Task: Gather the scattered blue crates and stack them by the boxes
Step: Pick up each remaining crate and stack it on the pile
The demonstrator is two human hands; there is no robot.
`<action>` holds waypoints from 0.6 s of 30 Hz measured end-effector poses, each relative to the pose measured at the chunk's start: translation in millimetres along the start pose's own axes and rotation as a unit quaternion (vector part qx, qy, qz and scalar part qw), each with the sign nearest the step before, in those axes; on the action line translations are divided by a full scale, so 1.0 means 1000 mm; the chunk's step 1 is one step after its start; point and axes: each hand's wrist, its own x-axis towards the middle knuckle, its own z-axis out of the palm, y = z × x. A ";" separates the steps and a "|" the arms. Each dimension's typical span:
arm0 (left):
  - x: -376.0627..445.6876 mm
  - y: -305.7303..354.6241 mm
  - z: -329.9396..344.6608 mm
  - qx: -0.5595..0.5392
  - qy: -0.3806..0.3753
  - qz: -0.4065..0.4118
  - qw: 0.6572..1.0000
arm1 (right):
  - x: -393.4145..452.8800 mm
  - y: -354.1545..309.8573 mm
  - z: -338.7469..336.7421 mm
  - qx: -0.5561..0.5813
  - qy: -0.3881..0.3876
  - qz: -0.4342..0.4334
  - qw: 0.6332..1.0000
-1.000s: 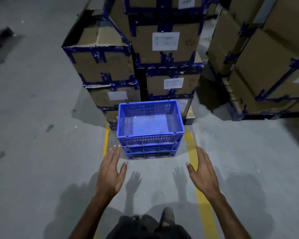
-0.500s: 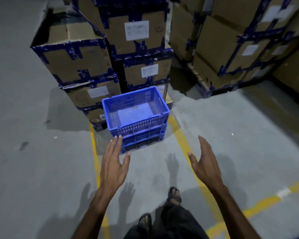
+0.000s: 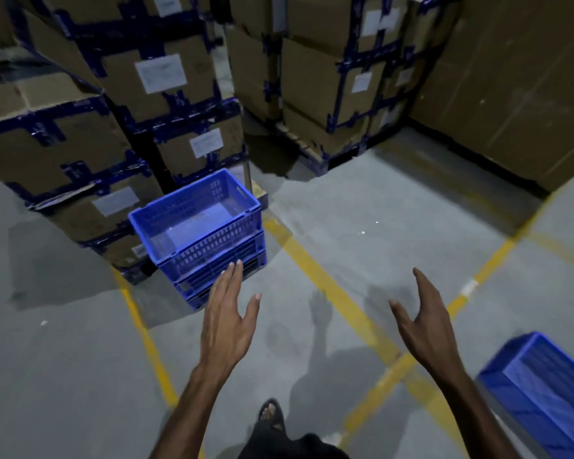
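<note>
A stack of blue plastic crates (image 3: 209,246) stands on the floor against the cardboard boxes (image 3: 96,134), left of centre. Its top crate holds nothing. Another blue crate (image 3: 544,385) lies on the floor at the lower right edge, partly cut off by the frame. My left hand (image 3: 227,326) is open, fingers stretched, just in front of the stack and not touching it. My right hand (image 3: 426,323) is open too, held over bare floor between the stack and the lone crate.
Tall stacks of taped cardboard boxes on pallets (image 3: 338,81) fill the back. A brown wall (image 3: 517,94) rises at the right. Yellow floor lines (image 3: 332,286) cross the grey concrete. My sandalled foot (image 3: 272,415) shows at the bottom.
The view has swung to the right, so the crate stack slid leftward and a second blue crate came into view at the lower right. Both hands stay open and empty.
</note>
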 end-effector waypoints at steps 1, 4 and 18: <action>-0.007 0.012 0.005 -0.003 -0.004 0.009 1.000 | -0.009 0.009 -0.011 0.005 0.010 0.009 1.000; -0.032 0.052 0.025 -0.014 -0.022 0.046 0.999 | -0.045 0.039 -0.048 0.025 0.044 0.031 0.998; -0.218 0.260 0.197 -0.083 -0.202 0.210 0.953 | -0.291 0.241 -0.235 0.016 0.203 0.224 0.953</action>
